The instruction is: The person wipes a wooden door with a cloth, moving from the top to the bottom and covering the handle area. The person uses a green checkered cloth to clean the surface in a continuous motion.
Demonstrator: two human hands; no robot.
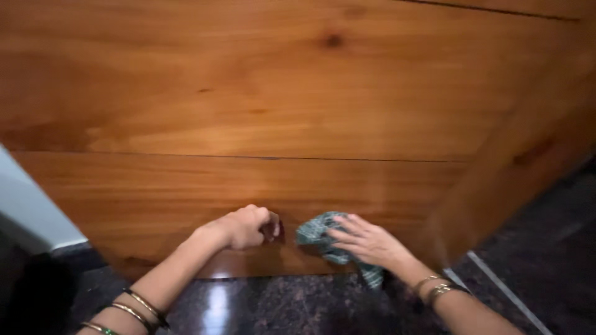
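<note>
A large varnished wooden cabinet front fills the view, with a seam dividing an upper panel from a lower drawer (155, 198). My left hand (245, 226) is closed around a small dark knob (273, 231) low on that drawer front. My right hand (366, 241), fingers spread, presses a green checked cloth (320, 234) flat against the wood just right of the knob. Part of the cloth hangs down below my right wrist. Bangles sit on both wrists.
A dark polished stone floor (279, 304) runs under the cabinet and reflects light. The cabinet's side panel (528, 155) angles away on the right. A pale wall (25, 205) with a dark skirting stands at the left.
</note>
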